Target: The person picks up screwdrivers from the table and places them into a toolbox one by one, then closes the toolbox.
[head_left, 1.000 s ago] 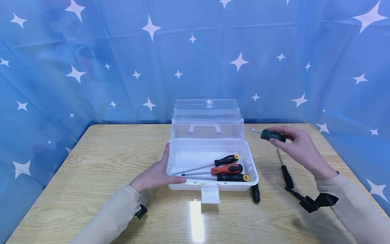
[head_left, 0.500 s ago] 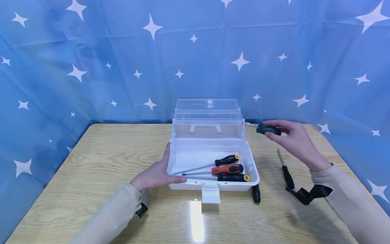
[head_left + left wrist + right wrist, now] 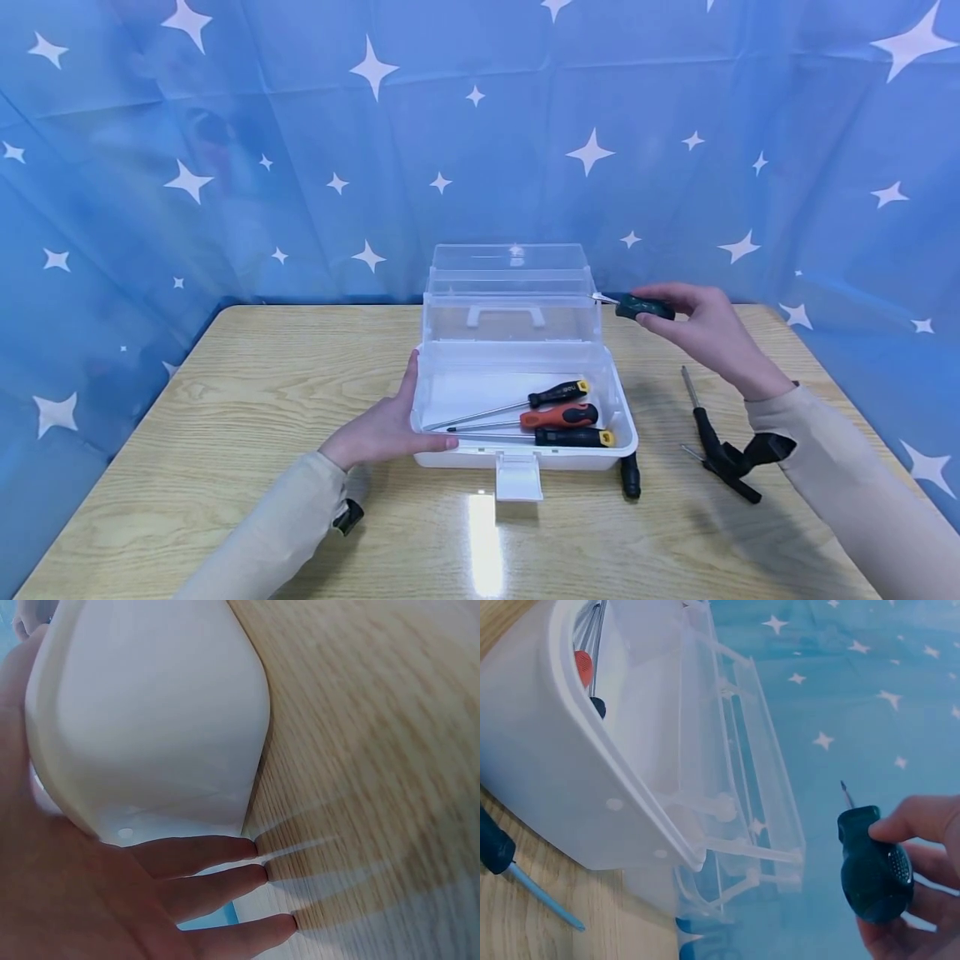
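Note:
My right hand (image 3: 701,325) pinches a short dark green screwdriver (image 3: 645,307) above the table, right of the box's raised clear lid (image 3: 510,283); its tip points left. In the right wrist view the green screwdriver (image 3: 874,866) shows between thumb and fingers. My left hand (image 3: 382,429) rests around the left front corner of the white box (image 3: 453,458), thumb over the front rim. The left wrist view shows this hand's fingers (image 3: 225,896) extended beside the box wall (image 3: 157,720), tips at the table. Inside the box lie two black-and-yellow screwdrivers (image 3: 573,437) and a red-and-black one (image 3: 551,416).
Right of the box, a black-handled screwdriver (image 3: 706,435) and a smaller black one (image 3: 738,485) lie on the wooden table (image 3: 262,375), partly behind a black wrist strap. Another black handle (image 3: 630,477) sticks out by the box's front right corner. A blue star-patterned curtain (image 3: 487,150) hangs behind.
My right hand has moved left and farther back with the green screwdriver, bringing its tip close to the lid's right edge. My left hand and the box have stayed in place.

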